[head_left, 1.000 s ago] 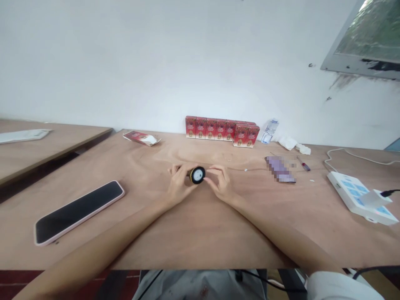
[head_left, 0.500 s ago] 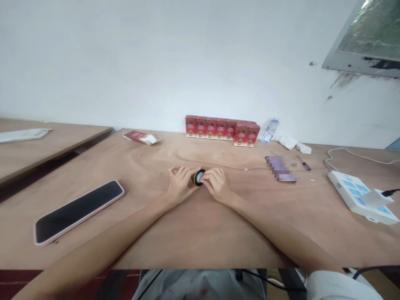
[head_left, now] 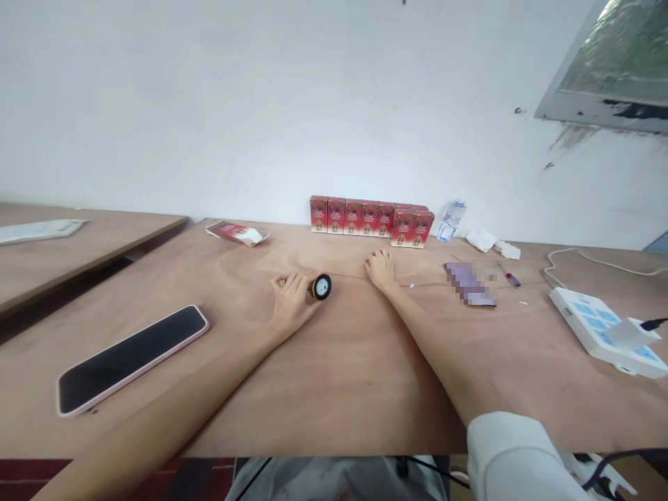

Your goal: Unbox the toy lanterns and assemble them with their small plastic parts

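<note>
My left hand (head_left: 291, 299) is closed on a small round object (head_left: 320, 287) with a black rim, a whitish dial-like face and a hint of gold at its side. The face is turned up toward me. Away from it, my right hand (head_left: 380, 268) is down at the tabletop, in front of the row of red boxes (head_left: 352, 217). Its fingers are curled together with their tips against the wood, and whatever they pinch, if anything, is hidden.
A phone (head_left: 133, 358) lies at the left, with an opened red carton (head_left: 237, 233) behind it. To the right are a purple packet (head_left: 470, 284), a small screwdriver (head_left: 509, 275), crumpled tissue (head_left: 481, 239), a clear plastic piece (head_left: 451, 220) and a white power strip (head_left: 600, 327).
My right hand has left the round object and reached forward and right to the tabletop. My left hand has shifted slightly left, still holding the object, whose face is now uncovered.
</note>
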`<state>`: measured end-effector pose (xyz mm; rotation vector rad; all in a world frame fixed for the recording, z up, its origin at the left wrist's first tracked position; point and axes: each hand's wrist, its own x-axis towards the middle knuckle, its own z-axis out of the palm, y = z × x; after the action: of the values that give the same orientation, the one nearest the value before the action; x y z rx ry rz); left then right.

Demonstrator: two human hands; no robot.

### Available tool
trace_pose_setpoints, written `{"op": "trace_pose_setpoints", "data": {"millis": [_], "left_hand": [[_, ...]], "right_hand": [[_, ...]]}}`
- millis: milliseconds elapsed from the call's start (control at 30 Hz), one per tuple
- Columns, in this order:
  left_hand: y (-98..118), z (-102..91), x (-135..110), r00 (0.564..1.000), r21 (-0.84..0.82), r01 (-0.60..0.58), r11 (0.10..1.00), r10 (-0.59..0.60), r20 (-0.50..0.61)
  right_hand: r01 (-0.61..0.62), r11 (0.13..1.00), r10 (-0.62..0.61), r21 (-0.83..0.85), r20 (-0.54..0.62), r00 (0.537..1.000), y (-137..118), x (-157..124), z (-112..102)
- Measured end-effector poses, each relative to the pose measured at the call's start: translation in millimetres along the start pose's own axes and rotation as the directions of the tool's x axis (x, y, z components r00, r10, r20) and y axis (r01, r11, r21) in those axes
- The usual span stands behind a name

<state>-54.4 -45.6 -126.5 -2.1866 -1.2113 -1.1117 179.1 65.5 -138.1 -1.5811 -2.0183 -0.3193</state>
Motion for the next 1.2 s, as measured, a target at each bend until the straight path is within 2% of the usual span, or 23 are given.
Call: {"op": "trace_pose_setpoints", "data": {"millis": [200,400,467,533,600,733,867,1033,1200], "left_hand": [[-1,1.3,-1,1.0,-0.002,0.0,1.0,0.001,0.02],[0,0.5,1,0.999,-0.016,-0.038,0.999,0.038,-0.003],[2,-0.3,1,0.998,-0.026,-0.064,0.998,0.064,0.003],[4,-1.2,2,0.996,-0.044,-0.091,0.995,0.092,0.009],[7,-2.1,2,0.993,-0.063,-0.116,0.991,0.117,0.018],[15,-3.2,1,0.984,-0.087,-0.175,0.981,0.178,0.025],[17,-2.4,1,0.978,-0.083,-0.209,0.974,0.209,-0.009],[18,-2.8,1,0.968,-0.069,-0.253,0.965,0.252,-0.021],[19,-4.9,2,0.95,-0.056,-0.313,0.948,0.312,-0.018]], "right_hand": [[0.032,0.999,-0.032,0.018,0.004,0.999,6,-5,1],[0.116,0.991,-0.108,0.073,-0.099,0.989,-6,-23,-15],[0.22,0.968,-0.2,0.12,-0.159,0.967,-18,-39,-22],[0.359,0.913,-0.305,0.194,-0.259,0.916,-31,-58,-30],[0.46,0.85,-0.359,0.257,-0.357,0.862,-43,-73,-37],[0.516,0.797,-0.363,0.314,-0.435,0.824,-57,-85,-47],[0.517,0.782,-0.344,0.349,-0.451,0.824,-61,-84,-49],[0.489,0.771,-0.337,0.408,-0.39,0.857,-64,-86,-49],[0.496,0.767,-0.38,0.407,-0.335,0.862,-65,-86,-50]]}}
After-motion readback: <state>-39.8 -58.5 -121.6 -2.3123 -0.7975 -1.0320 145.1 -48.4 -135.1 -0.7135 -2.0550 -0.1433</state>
